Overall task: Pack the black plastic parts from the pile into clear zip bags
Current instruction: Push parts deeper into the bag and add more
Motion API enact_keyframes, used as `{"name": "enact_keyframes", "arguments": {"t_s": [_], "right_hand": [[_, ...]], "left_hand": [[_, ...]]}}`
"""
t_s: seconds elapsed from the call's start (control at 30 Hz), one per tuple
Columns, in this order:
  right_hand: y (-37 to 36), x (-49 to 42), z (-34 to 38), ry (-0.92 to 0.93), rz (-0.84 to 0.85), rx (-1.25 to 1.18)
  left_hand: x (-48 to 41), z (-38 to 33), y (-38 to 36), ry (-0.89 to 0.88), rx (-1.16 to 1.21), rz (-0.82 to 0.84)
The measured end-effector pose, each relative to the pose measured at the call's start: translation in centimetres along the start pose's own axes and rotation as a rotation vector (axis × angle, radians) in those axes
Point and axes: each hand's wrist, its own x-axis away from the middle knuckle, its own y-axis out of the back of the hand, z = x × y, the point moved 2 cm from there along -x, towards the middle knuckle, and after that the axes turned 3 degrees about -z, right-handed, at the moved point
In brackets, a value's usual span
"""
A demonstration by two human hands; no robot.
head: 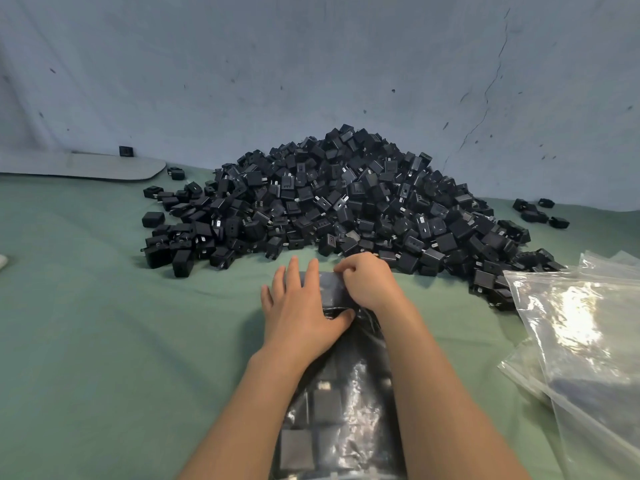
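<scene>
Nearest, between the two forearms, lies a filled bag [341,410] of black parts, its mouth end pointing toward the pile [346,202] heaped just beyond it on the green-covered desk [104,323]. Over the bag's upper part the left hand [301,317] lies flat, its fingers [294,271] straight and spread, thumb across the plastic. At the bag's top edge the right hand [367,282] has its fingers [346,268] curled, pinching the strip, apparently to seal it. Empty bags [581,334] lie to the right.

The seal may catch only partway: the bag looks full, so bulging parts could pull the strip open again. The slick plastic could also slide under the flat palm, or a part near the mouth could jam in the zip.
</scene>
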Motion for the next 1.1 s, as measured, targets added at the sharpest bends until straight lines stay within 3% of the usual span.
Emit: {"name": "enact_keyframes", "arguments": {"t_s": [1.1], "right_hand": [[-0.2,0.4,-0.8,0.054,-0.013,-0.021]], "left_hand": [[0.5,0.2,-0.4,-0.006,0.137,-0.037]]}}
